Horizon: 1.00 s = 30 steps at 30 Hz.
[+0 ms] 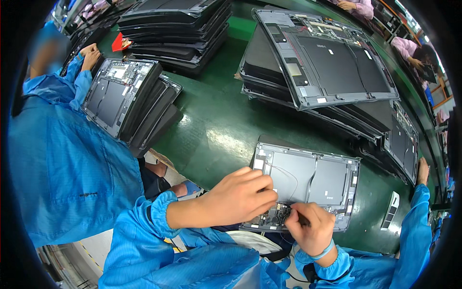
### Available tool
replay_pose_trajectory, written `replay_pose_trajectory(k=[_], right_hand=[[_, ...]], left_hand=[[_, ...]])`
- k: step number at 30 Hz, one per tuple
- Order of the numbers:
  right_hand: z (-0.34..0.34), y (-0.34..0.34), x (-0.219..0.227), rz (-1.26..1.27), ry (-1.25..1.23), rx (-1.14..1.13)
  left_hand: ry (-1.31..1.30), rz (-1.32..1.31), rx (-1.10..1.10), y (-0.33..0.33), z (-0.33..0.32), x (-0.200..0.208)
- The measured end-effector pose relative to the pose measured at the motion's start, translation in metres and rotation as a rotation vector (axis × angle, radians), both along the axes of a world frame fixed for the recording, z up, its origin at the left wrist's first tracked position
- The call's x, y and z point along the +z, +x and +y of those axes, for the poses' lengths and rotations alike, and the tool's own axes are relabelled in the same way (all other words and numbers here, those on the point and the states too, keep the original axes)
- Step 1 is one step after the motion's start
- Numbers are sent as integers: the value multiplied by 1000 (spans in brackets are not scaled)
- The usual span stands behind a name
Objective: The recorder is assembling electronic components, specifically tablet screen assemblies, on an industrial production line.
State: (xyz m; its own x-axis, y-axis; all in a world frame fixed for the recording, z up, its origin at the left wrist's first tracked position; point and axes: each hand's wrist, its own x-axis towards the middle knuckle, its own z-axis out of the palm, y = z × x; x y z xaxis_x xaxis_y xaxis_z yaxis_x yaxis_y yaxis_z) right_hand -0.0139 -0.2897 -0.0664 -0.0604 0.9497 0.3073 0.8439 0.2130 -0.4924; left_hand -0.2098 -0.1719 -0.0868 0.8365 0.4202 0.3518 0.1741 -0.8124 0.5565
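An opened tablet-like device (pixel 332 178), with flat dark panels, thin wires and a black cable inside, lies on the green table in front of me. Its small circuit board (pixel 275 217) is along the edge nearest me. Over the device's near left part is my left hand (pixel 240 195), its fingers curled together beside the board. My right hand (pixel 313 226), with a band at the wrist, pinches at the board's right end. Whatever either set of fingertips grips is too small or hidden to make out.
Stacks of similar opened devices stand at the far left (pixel 173 36), left (pixel 120 91) and right (pixel 332 58), the right one's top unit tilted. A white strip with dark patches (pixel 390 211) lies on the table (pixel 207 120). Co-workers in blue sit on both sides; one's hand (pixel 423 171) touches the right stack.
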Motion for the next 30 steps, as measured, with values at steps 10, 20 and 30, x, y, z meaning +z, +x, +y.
replay_pose_trajectory(k=[10, 20, 30], right_hand=[[16, 11, -2, 523, -298, -117], [15, 18, -5, 423, -221, -7], [13, 16, -4, 388, -222, -12]], left_hand=[[-131, 434, -48, 21, 24, 29], [74, -105, -133, -46, 17, -13], [322, 40, -232, -42, 29, -8]])
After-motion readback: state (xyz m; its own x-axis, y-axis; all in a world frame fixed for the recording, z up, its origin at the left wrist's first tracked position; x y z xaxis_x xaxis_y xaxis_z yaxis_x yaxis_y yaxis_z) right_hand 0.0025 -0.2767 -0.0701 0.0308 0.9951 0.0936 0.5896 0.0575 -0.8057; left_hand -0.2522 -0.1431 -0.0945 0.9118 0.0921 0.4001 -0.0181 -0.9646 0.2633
